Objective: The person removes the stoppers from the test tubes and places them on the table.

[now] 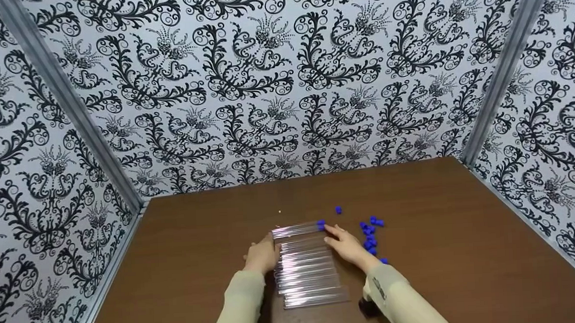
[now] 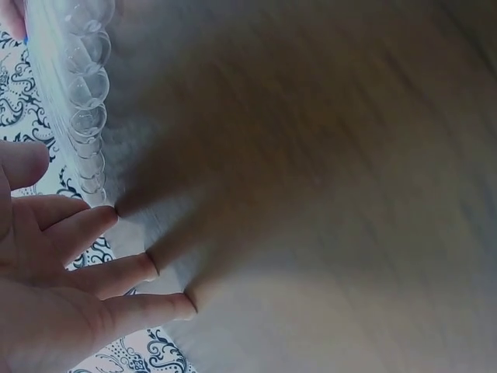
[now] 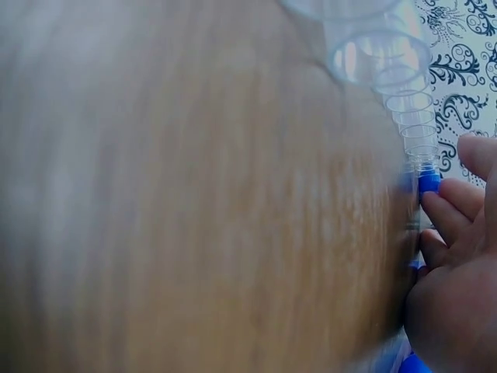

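Observation:
Clear test tubes lie side by side in a row on the table, rounded ends to the left and open mouths to the right. At the far end of the row, slightly apart, lies tubing with blue caps on its right end; whether one tube or two is hard to tell. My left hand is at the rounded ends, its extended fingertips on the tabletop. With fingers extended, my right hand touches the blue cap at the far end.
Several loose blue caps are scattered right of my right hand, and a single cap lies farther back. The brown table meets patterned walls at the back and sides. A dark object shows beneath my right forearm.

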Motion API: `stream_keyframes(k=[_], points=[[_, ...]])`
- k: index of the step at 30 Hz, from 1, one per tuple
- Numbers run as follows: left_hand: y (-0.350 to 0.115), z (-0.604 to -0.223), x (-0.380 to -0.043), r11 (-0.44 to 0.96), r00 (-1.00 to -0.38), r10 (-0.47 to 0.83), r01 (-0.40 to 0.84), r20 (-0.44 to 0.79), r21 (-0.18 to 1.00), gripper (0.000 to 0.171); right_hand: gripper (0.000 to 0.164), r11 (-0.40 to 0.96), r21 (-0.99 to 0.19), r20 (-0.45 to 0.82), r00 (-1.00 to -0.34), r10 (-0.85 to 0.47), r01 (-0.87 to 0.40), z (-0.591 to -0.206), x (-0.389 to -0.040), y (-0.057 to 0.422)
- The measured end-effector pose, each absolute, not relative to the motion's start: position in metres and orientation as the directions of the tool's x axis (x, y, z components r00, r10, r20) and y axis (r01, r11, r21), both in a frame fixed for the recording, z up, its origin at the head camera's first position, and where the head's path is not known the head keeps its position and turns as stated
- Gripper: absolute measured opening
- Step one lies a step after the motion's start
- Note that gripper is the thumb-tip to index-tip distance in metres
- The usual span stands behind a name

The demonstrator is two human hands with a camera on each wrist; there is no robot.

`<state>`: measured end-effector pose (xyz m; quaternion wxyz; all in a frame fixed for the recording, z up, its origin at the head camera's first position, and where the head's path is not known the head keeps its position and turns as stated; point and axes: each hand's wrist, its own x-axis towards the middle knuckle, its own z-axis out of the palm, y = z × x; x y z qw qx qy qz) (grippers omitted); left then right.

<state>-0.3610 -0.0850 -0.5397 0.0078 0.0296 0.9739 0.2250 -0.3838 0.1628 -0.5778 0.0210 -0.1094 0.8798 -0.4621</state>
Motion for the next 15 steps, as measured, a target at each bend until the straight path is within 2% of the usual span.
stream_keyframes(k=[15], points=[[-0.0838,-0.5446,-0.3604,0.885,-0.997,0.069,0.076,0.032,0.459,0.049,0.047,0.529,-0.825,0.106,-0.974,-0.199,-0.198,-0.5801,-0.3837,0.1642]])
